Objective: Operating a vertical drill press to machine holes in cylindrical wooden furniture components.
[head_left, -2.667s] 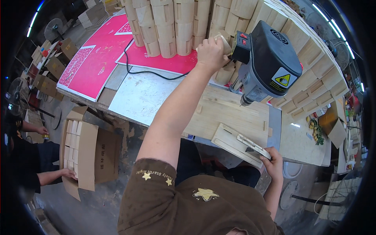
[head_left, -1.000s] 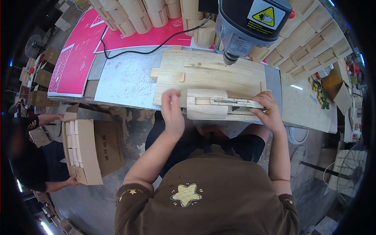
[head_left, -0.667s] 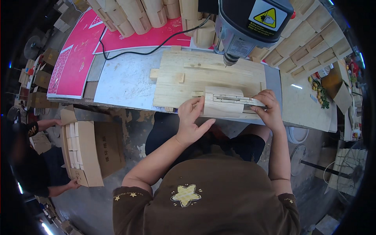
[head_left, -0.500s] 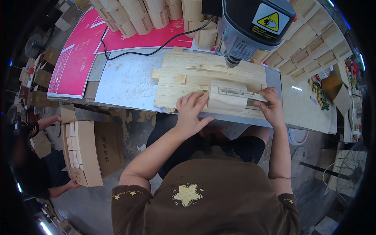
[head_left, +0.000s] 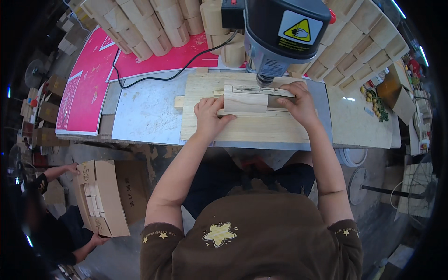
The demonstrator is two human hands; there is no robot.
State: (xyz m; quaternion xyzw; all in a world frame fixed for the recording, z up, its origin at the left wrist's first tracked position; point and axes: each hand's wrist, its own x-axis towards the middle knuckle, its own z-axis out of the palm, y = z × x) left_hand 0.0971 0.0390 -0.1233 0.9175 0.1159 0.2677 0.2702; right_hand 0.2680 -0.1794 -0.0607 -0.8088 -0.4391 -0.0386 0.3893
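Observation:
A pale wooden block, rounded on its near side, lies lengthwise on a wooden board below the drill press chuck. A narrow strip with lines runs along the block's upper face. My left hand is at the block's left end, fingers bent against it and thumb along the near edge. Round the right end, my right hand is closed, thumb on the near side and fingers on the far side. A darker recess shows beside that thumb. The fingers' undersides are hidden.
A drill press head overhangs the board, its black cable trailing left over pink sheets. Stacked wooden pieces stand behind, more at right. At lower left, a co-worker's hands hold a carton of pale blocks.
Both hands and the block have shifted away from me and left, bringing the block's far edge close to the chuck. The co-worker's carton has tilted and moved lower.

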